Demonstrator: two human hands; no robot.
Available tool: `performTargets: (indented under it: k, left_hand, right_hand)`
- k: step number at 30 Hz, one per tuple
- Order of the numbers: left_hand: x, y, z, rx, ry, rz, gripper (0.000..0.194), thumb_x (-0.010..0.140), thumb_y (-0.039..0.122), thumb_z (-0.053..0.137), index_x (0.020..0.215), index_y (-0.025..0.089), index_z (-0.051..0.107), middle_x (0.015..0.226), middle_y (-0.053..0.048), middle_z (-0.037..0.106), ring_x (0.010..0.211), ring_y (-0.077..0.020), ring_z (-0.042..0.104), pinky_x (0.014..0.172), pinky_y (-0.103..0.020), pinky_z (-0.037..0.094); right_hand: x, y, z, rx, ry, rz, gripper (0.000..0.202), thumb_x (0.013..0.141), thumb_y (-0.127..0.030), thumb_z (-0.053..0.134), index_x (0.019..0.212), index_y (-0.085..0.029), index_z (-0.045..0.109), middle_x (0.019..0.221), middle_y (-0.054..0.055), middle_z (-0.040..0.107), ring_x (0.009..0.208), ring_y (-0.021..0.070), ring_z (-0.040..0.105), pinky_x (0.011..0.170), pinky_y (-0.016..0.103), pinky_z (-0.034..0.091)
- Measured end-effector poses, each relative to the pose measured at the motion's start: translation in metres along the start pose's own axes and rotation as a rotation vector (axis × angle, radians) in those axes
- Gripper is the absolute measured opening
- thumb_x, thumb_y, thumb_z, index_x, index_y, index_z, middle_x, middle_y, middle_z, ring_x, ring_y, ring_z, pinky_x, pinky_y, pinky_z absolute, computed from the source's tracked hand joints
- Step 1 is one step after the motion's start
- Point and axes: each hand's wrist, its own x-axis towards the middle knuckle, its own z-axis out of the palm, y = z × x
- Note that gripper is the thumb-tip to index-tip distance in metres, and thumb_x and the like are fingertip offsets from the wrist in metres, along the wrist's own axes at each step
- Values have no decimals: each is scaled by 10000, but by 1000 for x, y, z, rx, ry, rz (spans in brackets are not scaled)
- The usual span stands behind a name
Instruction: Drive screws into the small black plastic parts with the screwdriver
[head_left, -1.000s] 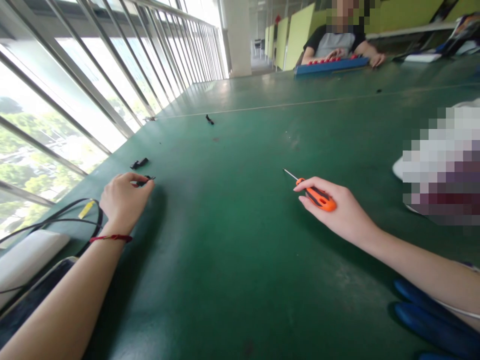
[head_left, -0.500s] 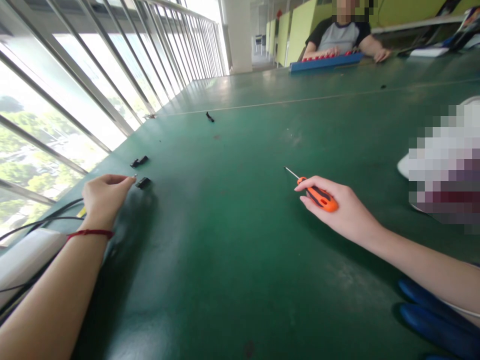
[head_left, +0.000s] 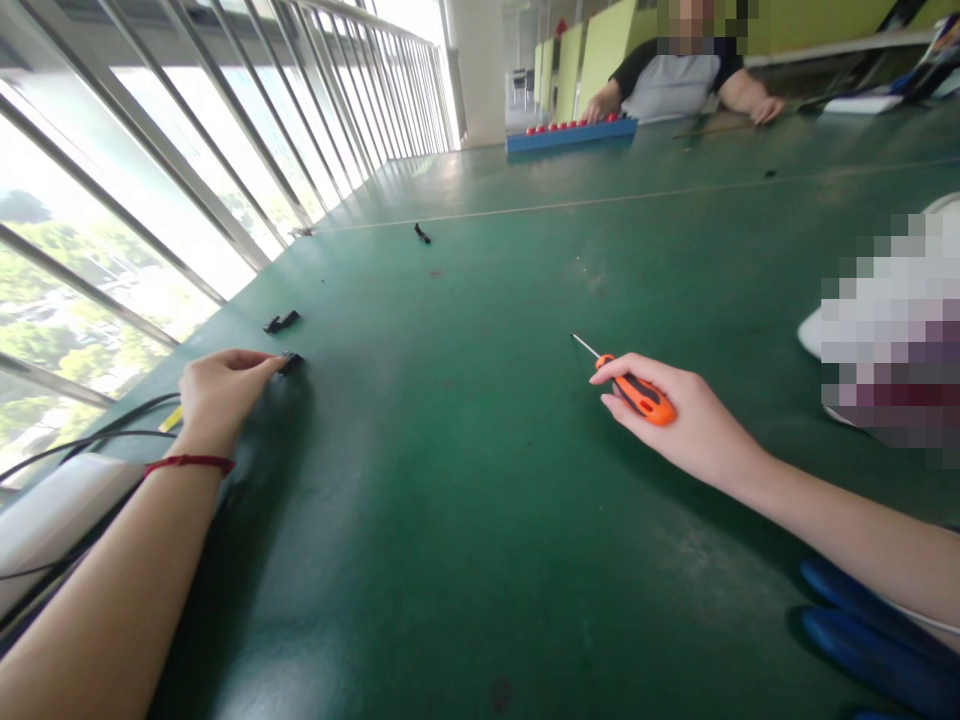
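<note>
My left hand [head_left: 229,395], with a red cord round the wrist, is closed in a pinch at the left of the green table. Its thumb and fingertips meet the near end of a small black block-like part [head_left: 291,362]; whatever is between the fingertips is too small to make out. Just beyond lies another small black part [head_left: 282,322]. On the right, my right hand [head_left: 675,400] is wrapped round the orange and black handle of a screwdriver [head_left: 641,397]. The screwdriver's thin shaft points away and to the left, its tip above the table.
A metal railing [head_left: 300,110] borders the green table [head_left: 450,500] on the left. Cables and a white box [head_left: 67,500] sit by my left forearm. Farther off are a black piece [head_left: 422,234], a blue tray [head_left: 570,136] with red items, and a seated person [head_left: 675,85].
My left hand has moved slightly right, so its fingertips now reach the black block-like part. My right hand stays put with the screwdriver. Across the table, the person's blue tray has shifted left.
</note>
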Motion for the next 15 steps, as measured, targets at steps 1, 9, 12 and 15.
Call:
performTargets:
  k: [1, 9, 12, 15]
  left_hand:
    - [0, 0, 0, 3, -8, -4, 359, 657, 435, 659, 912, 186, 700, 604, 38, 594, 690, -149, 518, 594, -216, 348]
    - [0, -1, 0, 18, -44, 6, 399, 657, 439, 653, 962, 186, 700, 642, 37, 604, 701, -150, 515, 601, -221, 353]
    - [0, 0, 0, 35, -44, 8, 405, 661, 436, 651, 973, 183, 702, 685, 25, 613, 724, -153, 527, 610, -222, 356]
    - [0, 0, 0, 52, -29, 9, 379, 662, 436, 655, 952, 198, 704, 698, 24, 623, 731, -156, 534, 608, -216, 357]
  right_hand:
    - [0, 0, 0, 1, -1, 1, 127, 774, -224, 560, 893, -213, 602, 911, 30, 650, 715, 157, 614, 694, 295, 475]
    - [1, 0, 1, 6, -3, 1, 127, 771, -211, 561, 891, -207, 602, 913, 24, 646, 727, 146, 607, 704, 276, 460]
    - [1, 0, 1, -2, -4, -4, 130, 772, -209, 560, 895, -208, 602, 904, 23, 646, 704, 143, 601, 691, 278, 461]
    - [1, 1, 1, -3, -4, -8, 131, 774, -210, 560, 897, -211, 603, 910, 26, 648, 706, 148, 605, 688, 284, 466]
